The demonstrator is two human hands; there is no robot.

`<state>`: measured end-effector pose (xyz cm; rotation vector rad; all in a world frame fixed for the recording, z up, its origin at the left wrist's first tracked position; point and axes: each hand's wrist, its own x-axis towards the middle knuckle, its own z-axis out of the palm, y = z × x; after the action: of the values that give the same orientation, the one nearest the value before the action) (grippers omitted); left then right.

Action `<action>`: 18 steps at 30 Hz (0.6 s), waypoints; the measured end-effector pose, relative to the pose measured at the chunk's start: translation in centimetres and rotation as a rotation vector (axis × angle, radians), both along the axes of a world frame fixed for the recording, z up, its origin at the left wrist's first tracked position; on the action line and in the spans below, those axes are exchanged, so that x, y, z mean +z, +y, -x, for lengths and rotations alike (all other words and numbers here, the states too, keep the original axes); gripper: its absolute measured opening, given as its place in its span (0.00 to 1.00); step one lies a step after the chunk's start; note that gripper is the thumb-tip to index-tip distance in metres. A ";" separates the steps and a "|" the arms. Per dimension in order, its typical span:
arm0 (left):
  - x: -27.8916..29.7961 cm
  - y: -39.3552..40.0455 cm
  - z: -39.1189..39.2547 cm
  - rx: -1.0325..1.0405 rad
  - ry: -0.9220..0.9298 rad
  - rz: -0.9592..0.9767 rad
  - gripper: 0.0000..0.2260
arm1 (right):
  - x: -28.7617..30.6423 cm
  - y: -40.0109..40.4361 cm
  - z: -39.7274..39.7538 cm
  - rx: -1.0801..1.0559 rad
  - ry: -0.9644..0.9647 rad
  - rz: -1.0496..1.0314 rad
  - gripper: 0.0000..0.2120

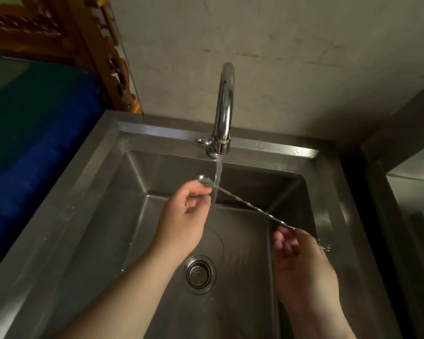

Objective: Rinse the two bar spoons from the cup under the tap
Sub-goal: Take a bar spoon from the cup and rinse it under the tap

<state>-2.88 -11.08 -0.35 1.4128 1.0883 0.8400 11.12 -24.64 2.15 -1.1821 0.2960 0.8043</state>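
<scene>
Two bare forearms reached up from the bottom edge over a steel sink (340, 192). Between the hands ran one long, thin bar spoon (252, 208), slanting from upper left down to lower right above the basin. At its upper end the left hand (181, 216) pinched the spoon between thumb and fingertips, just beside the small bowl, which poked out past the thumb; the other fingers curled loosely. At the lower end the right hand (301, 263) gripped the twisted stem with fingers closed around it, and the tip stuck out beyond that hand, near the sink's right rim. I could make out only one spoon.

Water (217, 177) fell in a thin stream from a curved chrome tap (224, 106) at the back rim and struck the stem just right of the left hand's fingertips. A round strainer drain (200, 274) sat in the basin floor, between the two forearms.

Behind the sink rose a plain, scuffed grey wall (279, 57). To the left were carved wood (83, 45) and something blue (34, 143). Lighting was dim.
</scene>
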 end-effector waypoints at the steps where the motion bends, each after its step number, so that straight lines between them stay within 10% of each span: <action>1: -0.1 0.2 -0.5 0.014 -0.020 0.021 0.09 | -0.5 0.2 0.0 -0.042 0.053 -0.015 0.06; 18: 0.4 1.5 -4.6 -0.115 -0.235 0.121 0.08 | -6.5 2.1 5.7 0.057 0.633 0.078 0.13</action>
<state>1.73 -9.54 0.08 1.2298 0.8558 0.8204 5.43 -22.52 -4.33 -0.9844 0.8215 1.2172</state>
